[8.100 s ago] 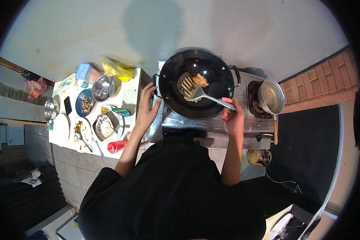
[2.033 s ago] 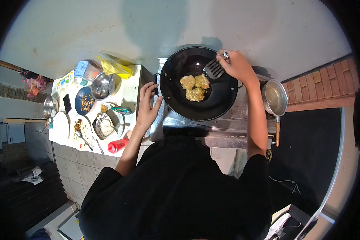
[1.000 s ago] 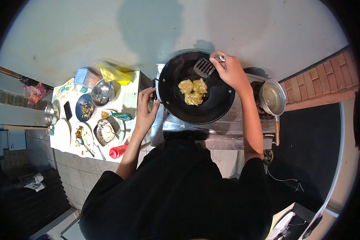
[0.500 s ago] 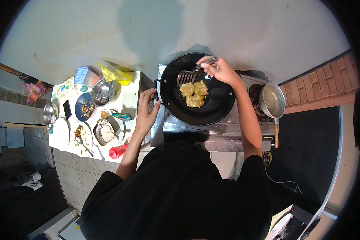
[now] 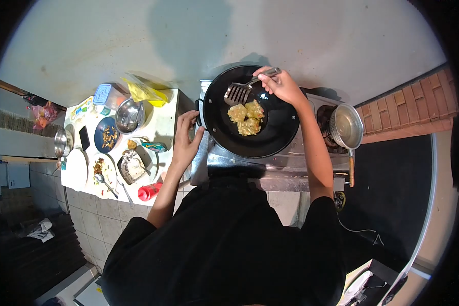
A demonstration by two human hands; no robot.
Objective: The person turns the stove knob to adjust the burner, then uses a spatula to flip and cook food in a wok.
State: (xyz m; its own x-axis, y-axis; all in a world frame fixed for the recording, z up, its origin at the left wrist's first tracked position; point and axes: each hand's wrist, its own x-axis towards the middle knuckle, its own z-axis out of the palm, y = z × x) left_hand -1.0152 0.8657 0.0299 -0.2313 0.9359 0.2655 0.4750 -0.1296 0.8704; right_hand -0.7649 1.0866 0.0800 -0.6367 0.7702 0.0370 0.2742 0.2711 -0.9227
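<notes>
Right hand (image 5: 281, 86) held spatula (image 5: 237, 94) beside food in wok (image 5: 276, 133)

Three yellow lumps of food (image 5: 249, 126) lay huddled together in the middle of the wok, two on the wall side and one nearer the body. The right hand was closed round the handle of the spatula, thumb and fingers pinching it over the far part of the wok, with the butt poking out beyond them. From those fingers the food lay nearer the body and a little to the left, apart from the skin — only the spatula reached toward it. The slotted blade slanted down left of the fingers, its lower edge right by the upper left lump; whether the two touched could not be told.

The left hand (image 5: 187, 136) was at the wok's left ear (image 5: 198, 114), fingers bent toward it and thumb spread away. Whether those fingers gripped the ear or merely rested against it could not be told. The food was well to their right — the wok's rim and wall came between.

The wok sat on the stove (image 5: 239, 166), and a pot (image 5: 348, 127) with a wooden handle stood to its right. On the table (image 5: 163, 121) to the left were a steel bowl (image 5: 125, 116), plates and a red bottle (image 5: 149, 192).
</notes>
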